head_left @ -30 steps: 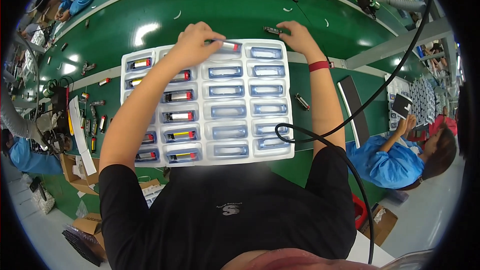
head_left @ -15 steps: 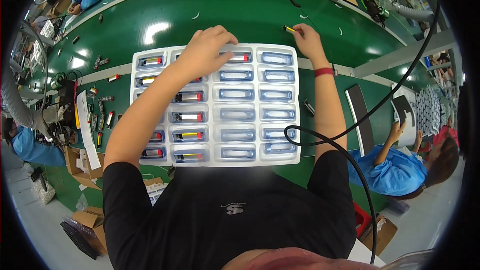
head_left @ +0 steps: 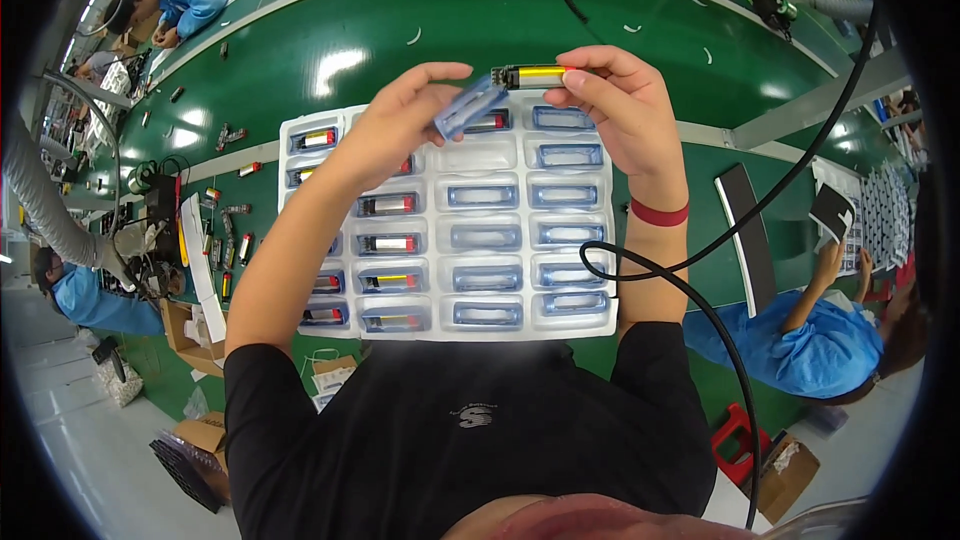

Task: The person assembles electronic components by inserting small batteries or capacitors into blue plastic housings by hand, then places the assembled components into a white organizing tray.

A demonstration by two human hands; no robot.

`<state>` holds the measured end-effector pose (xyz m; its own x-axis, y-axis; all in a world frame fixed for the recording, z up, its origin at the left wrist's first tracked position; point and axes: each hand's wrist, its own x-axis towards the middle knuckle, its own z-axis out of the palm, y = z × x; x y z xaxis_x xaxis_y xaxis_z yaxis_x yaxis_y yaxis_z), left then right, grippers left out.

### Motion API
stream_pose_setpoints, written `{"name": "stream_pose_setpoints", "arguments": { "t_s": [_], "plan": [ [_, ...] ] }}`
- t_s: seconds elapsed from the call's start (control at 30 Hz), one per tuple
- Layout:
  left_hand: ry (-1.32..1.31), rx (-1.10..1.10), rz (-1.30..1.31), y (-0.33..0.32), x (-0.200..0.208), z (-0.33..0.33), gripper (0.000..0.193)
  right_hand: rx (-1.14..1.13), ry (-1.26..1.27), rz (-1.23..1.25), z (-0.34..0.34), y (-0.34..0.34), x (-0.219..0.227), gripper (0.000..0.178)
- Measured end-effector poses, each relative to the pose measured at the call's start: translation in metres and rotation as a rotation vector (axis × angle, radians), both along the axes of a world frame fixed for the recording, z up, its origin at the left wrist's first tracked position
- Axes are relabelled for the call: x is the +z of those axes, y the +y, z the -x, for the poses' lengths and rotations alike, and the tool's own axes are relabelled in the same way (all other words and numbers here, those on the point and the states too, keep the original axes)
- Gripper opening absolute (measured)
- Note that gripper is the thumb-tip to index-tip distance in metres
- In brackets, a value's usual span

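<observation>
So the right hand (head_left: pixel 635 115) has a battery module (head_left: pixel 538 77) with a yellow stripe pinched at its red end, thumb on the near side and fingers on the far side, gap just as narrow as the module. The rest of it pokes out to the left of those fingers, black end first, roughly level. The left hand (head_left: pixel 400 125) grips a clear blue plastic shell (head_left: pixel 468 106), tilted, with its index finger raised above it. The module's black end sits right at the shell's upper end; can't tell if it's actually inside. Both are over the back edge of a white molded tray (head_left: pixel 436 285). One tray pocket (head_left: pixel 478 154) in the third column is bare. There are loose modules (head_left: pixel 229 238) off to the left on the green counter (head_left: pixel 460 20).
</observation>
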<state>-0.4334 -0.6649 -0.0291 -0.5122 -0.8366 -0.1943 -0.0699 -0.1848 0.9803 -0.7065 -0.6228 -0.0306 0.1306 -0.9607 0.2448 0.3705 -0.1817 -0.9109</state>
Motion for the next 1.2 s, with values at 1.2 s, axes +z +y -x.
{"name": "stream_pose_setpoints", "arguments": {
  "t_s": [1.2],
  "plan": [
    [0.377, -0.157, -0.128, 0.003, -0.022, 0.006, 0.044, -0.044, 0.118, -0.067, -0.024, 0.008, -0.013, 0.018]
  ]
}}
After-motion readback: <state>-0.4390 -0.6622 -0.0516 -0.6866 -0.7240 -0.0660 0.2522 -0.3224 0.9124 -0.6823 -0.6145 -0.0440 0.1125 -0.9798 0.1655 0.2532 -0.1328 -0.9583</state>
